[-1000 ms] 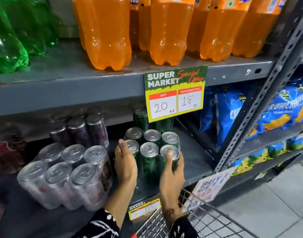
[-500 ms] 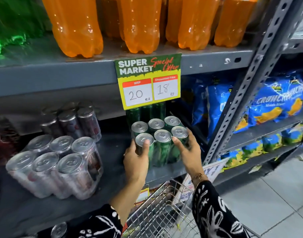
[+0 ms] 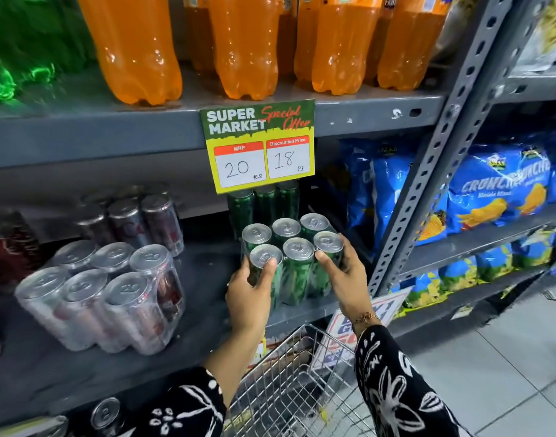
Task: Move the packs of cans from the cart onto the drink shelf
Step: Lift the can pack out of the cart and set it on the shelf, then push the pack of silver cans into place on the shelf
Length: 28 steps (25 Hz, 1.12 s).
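Observation:
A shrink-wrapped pack of green cans point(image 3: 294, 263) stands upright near the front edge of the grey drink shelf point(image 3: 207, 279). My left hand point(image 3: 249, 294) grips its front left can, thumb over the rim. My right hand point(image 3: 346, 275) clasps the pack's right side. Behind it stand more green cans point(image 3: 264, 206), partly hidden by a price sign. A pack of silver-topped dark red cans point(image 3: 103, 298) sits on the same shelf to the left. The wire cart point(image 3: 289, 389) is below my hands; its contents are mostly hidden.
A "Super Market" price sign point(image 3: 259, 146) hangs from the upper shelf, which holds orange bottles point(image 3: 238, 42) and green bottles point(image 3: 18, 52). Another dark can pack point(image 3: 131, 219) stands at the back left. A perforated upright point(image 3: 440, 146) separates blue snack bags point(image 3: 497, 190) on the right.
My right hand has shifted from the pack's front to its right side, and the pack now sits slightly further right and back on the shelf. Both hands stay on it.

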### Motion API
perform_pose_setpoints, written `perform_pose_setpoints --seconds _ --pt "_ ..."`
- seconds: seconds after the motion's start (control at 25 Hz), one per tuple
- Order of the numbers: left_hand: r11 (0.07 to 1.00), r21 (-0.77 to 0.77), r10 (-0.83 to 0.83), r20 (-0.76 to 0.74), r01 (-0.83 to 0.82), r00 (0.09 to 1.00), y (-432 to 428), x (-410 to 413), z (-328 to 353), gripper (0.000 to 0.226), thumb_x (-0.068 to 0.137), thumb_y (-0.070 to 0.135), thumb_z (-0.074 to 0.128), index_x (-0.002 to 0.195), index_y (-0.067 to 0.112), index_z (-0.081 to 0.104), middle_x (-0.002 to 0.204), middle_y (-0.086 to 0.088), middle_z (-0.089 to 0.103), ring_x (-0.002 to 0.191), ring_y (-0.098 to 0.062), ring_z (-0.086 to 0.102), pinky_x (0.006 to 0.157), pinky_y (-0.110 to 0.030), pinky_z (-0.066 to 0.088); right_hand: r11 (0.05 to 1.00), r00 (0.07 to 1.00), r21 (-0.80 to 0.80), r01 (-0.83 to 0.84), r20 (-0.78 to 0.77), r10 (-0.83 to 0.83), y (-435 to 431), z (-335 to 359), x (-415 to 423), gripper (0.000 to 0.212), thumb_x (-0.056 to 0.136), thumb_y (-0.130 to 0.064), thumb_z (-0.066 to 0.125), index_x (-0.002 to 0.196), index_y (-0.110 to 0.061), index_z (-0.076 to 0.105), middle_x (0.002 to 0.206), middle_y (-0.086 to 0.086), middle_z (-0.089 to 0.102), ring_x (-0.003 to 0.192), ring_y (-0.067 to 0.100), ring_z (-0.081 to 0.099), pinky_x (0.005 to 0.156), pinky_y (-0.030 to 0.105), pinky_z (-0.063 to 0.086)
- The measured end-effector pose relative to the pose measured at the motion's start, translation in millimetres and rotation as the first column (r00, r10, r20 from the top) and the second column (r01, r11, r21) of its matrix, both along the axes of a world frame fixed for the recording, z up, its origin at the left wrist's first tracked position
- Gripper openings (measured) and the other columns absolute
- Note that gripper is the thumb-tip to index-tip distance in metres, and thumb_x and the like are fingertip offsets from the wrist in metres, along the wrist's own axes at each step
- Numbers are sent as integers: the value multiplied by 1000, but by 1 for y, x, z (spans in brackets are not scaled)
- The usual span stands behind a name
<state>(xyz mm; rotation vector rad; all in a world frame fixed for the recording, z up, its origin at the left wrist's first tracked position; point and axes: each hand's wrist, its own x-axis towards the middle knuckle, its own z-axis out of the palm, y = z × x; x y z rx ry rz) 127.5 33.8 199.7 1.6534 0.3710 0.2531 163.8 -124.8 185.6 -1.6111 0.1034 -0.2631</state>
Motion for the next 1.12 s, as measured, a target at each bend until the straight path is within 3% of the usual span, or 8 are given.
perform_pose_setpoints --seconds 0.16,0.28,0.44,0.56,0.64,0.76,0.96,1.12 --pt "989 139 -50 -16 52 999 3 -11 19 61 89 46 52 142 18 42 144 -7 49 136 -23 43 114 -41 34 960 973 -159 228 25 -227 28 12 -24 64 86 -26 64 143 -16 36 150 6 41 141 22 34 117 44 29" --pt "929 364 -27 253 -69 967 29 -30 47 51 97 30 46 143 9 39 152 -7 38 143 -21 31 118 -36 25 812 880 -430 395 431 -201 86 13 -60 37 91 -19 50 127 -13 54 140 6 52 142 22 27 120 50 11" --pt "799 438 178 483 -412 858 128 -51 48 47 94 29 44 131 2 53 140 -15 52 138 -31 38 114 -46 32 869 942 -492 -43 269 199 186 10 -92 43 87 -33 41 117 -13 64 135 3 58 142 17 30 118 51 16" --pt "684 497 432 314 -534 845 213 -51 25 49 93 28 49 132 -1 51 140 -22 51 136 -39 38 113 -48 31 960 965 -112 -257 24 262 243 23 -108 53 91 -41 49 138 -17 45 147 2 44 140 10 34 117 33 29" --pt "796 371 465 131 -479 875 241 -54 17 45 93 31 53 126 1 52 129 -21 58 124 -36 51 100 -40 39 968 970 63 -243 4 243 270 21 -110 56 91 -34 56 143 -26 36 146 -4 46 130 -5 43 112 24 35" --pt "914 154 387 -63 -375 920 247 -59 15 38 91 49 49 97 11 50 94 -6 59 92 -24 55 73 -33 39 984 982 21 -180 64 178 290 14 -114 68 89 -24 60 147 -30 25 144 -7 48 130 1 45 111 21 36" --pt "915 54 402 -19 -401 915 242 -69 17 44 86 51 55 108 13 52 100 4 59 94 -15 55 81 -28 37 987 984 -65 -146 94 152 282 5 -103 70 88 -27 62 148 -26 26 147 -4 46 132 7 44 112 27 36" --pt "900 25 435 9 -435 900 229 -80 12 39 83 46 63 100 17 44 85 10 57 91 -15 56 79 -27 39 970 971 -107 -218 75 227 258 8 -92 67 86 -30 63 145 -24 33 135 -11 51 121 -2 49 94 -3 34"
